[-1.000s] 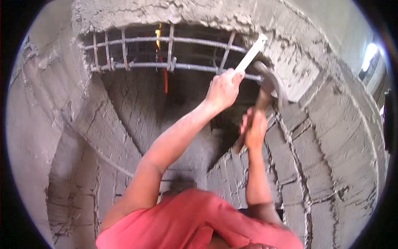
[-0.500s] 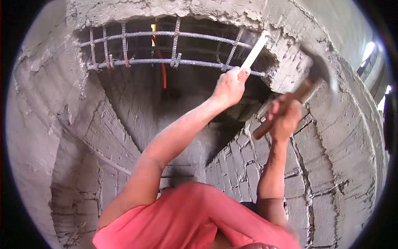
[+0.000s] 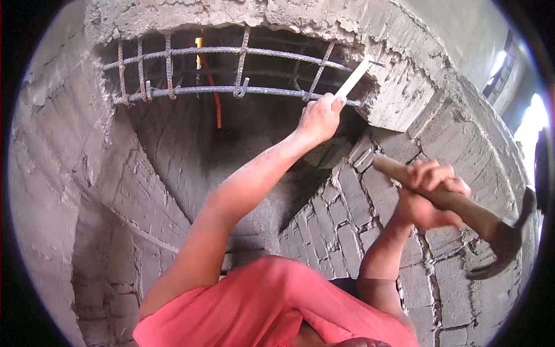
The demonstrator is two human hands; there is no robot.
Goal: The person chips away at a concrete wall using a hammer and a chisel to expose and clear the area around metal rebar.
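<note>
My left hand (image 3: pixel 321 118) is closed around a pale straight bar (image 3: pixel 353 80), which slants up to the right. At the bar's upper end, a short dark piece of metal (image 3: pixel 376 63) sits right at the broken concrete edge (image 3: pixel 399 89). To the lower right, my right hand (image 3: pixel 430 194) grips a claw hammer (image 3: pixel 477 217) by its wooden handle. The hammer's dark head points down to the right, well away from the bar. Steel reinforcing bars (image 3: pixel 266 91) cross the opening beside my left hand.
Rough concrete (image 3: pixel 231 13) borders the opening above. An orange tube (image 3: pixel 217 109) hangs behind the rebar. Block wall with mortar joints (image 3: pixel 355 191) runs along the right, and a plastered wall (image 3: pixel 52 168) curves on the left. Bright light (image 3: pixel 533 121) enters at far right.
My right hand has swung the hammer down and to the right, away from the upper concrete. My left hand keeps the bar in nearly the same place; the view has shifted slightly.
</note>
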